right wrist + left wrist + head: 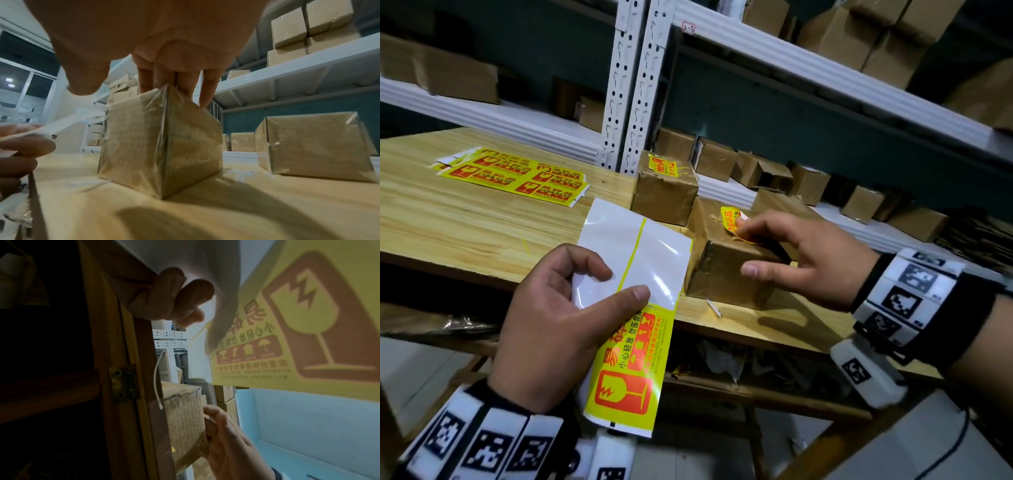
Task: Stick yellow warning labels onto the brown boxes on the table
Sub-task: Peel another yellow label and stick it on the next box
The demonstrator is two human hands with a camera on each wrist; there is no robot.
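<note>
Head view: right hand (796,255) fingers press curled yellow label (732,219) onto near box (729,263) top; box behind (666,186) already labelled. Left hand (558,318) pinches label sheet (633,308), one sticker left; spare sheets (517,176) far left.

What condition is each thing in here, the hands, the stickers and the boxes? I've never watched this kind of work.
Left hand: pinches the label sheet.
Label sheet: upper part peeled bare, one yellow label left.
Right hand: fingers press a label onto the near box.
Yellow label: partly stuck, one end curled up.
Near box: on the table, being labelled.
Far box: already labelled on top.
Spare label sheets: lying flat on the table.
</note>
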